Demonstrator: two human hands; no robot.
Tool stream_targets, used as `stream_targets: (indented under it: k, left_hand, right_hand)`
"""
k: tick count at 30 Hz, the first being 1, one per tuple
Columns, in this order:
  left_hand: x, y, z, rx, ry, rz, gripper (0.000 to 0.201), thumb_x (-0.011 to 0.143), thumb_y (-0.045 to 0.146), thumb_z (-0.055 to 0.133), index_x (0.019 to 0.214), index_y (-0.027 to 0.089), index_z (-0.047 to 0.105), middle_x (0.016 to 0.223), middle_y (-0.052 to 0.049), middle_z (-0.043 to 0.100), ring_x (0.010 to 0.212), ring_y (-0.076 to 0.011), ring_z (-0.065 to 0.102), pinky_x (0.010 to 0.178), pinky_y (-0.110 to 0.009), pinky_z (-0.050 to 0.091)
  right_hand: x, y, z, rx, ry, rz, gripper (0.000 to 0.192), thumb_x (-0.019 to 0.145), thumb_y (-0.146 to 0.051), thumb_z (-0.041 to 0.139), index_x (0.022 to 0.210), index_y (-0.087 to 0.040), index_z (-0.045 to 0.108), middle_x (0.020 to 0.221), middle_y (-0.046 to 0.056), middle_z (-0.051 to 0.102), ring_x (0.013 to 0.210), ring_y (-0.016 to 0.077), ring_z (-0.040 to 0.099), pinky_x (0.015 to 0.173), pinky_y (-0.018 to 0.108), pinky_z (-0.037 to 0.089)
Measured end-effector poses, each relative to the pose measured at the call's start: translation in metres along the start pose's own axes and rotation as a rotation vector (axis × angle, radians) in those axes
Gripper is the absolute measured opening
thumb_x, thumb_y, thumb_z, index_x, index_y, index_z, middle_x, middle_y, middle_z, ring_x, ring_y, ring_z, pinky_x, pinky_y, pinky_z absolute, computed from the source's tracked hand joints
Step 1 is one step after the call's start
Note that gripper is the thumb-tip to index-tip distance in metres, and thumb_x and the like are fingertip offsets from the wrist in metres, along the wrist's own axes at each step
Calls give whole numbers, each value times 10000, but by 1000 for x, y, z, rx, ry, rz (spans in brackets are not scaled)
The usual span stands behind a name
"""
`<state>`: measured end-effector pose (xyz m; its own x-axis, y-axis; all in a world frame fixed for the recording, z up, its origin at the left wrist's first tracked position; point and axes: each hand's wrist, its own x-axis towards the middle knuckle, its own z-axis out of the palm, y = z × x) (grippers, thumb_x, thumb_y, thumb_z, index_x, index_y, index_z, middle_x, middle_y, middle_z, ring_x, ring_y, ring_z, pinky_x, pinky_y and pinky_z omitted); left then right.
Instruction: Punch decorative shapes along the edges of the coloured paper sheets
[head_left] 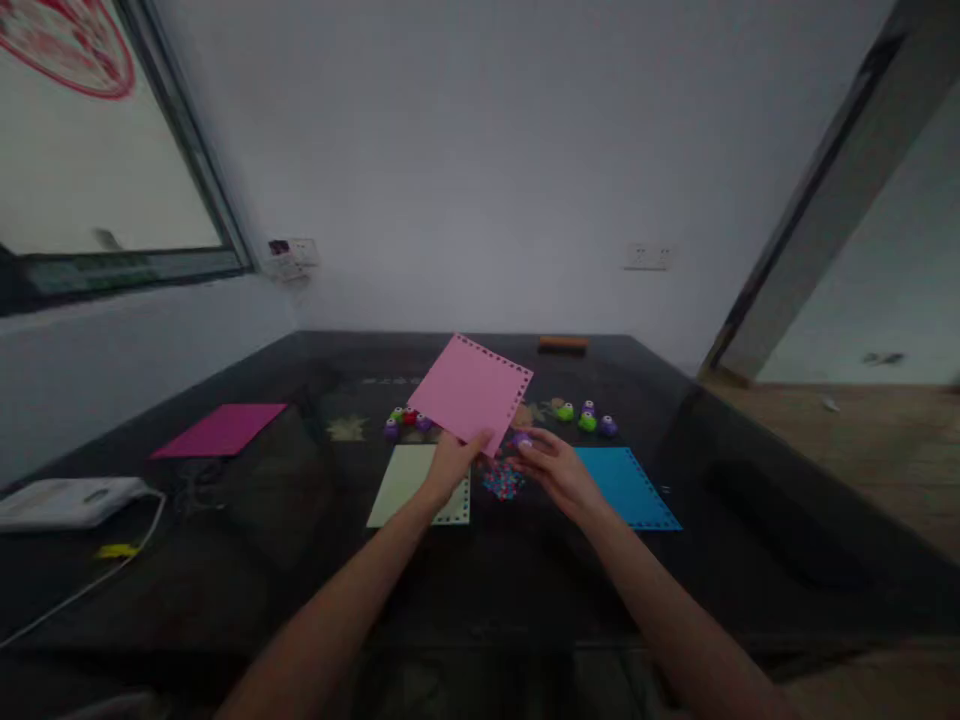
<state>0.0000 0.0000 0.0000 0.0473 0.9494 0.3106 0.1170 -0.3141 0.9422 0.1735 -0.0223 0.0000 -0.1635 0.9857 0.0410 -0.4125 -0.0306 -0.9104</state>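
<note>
My left hand (pixel 456 462) pinches the lower corner of a pink sheet of paper (pixel 469 385), which is tilted up above the table. Punched holes run along its upper and right edges. In my right hand (pixel 556 468), the fingers are closed around a small purple craft punch (pixel 523 439) beside the sheet's lower right edge. Whether the punch is on the paper I cannot tell. A heap of tiny coloured paper bits (pixel 502 481) lies below. Under my left wrist rests a pale green sheet (pixel 401 485) with punched edges; a blue one (pixel 622 488) lies by my right wrist.
Several small punches (pixel 409 418) stand left of the pink sheet, and more punches (pixel 589 418) stand right. A magenta sheet (pixel 225 430), a white device (pixel 71 502) with a cable and a yellow item (pixel 116 551) lie at left. An orange-brown object (pixel 562 344) sits at the back.
</note>
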Motion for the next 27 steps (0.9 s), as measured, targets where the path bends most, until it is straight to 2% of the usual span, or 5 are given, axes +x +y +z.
stream_targets:
  k: [6, 10, 16, 22, 27]
  left_hand:
    - [-3, -10, -8, 53, 63, -6, 228, 737, 351, 642, 791, 130, 627, 682, -54, 690, 624, -190, 637, 542, -263, 493]
    - [-4, -11, -5, 75, 58, -8, 213, 734, 312, 647, 840, 128, 645, 788, -80, 714, 763, -222, 655, 614, -291, 523]
    - [-5, -10, -1, 96, 49, 4, 237, 743, 287, 645, 905, 114, 655, 913, -97, 720, 783, -215, 659, 631, -286, 537]
    - [-6, -11, -1, 114, 58, -10, 259, 761, 299, 620, 913, 92, 651, 809, -95, 720, 600, -186, 642, 497, -262, 513]
    - [-7, -11, -1, 137, 60, 17, 201, 753, 290, 629, 845, 115, 662, 826, -97, 723, 778, -228, 667, 616, -291, 538]
  right_hand:
    - [-1, 1, 10, 65, 5, 36, 376, 590, -253, 808, 922, -159, 657, 907, 73, 701, 876, 236, 678, 842, 392, 515]
    - [0, 5, 12, 111, -3, 26, 328, 573, -212, 811, 864, -158, 669, 905, 67, 702, 869, 231, 672, 857, 415, 516]
    - [2, 7, 11, 118, -12, 26, 340, 576, -192, 808, 880, -151, 661, 877, 64, 698, 815, 217, 678, 840, 413, 524]
    - [2, 7, 10, 141, -17, 24, 356, 566, -191, 813, 883, -160, 654, 885, 58, 692, 815, 221, 678, 847, 434, 525]
    - [1, 6, 12, 142, -12, 16, 371, 540, -183, 821, 871, -159, 655, 828, 37, 680, 770, 208, 671, 820, 445, 533]
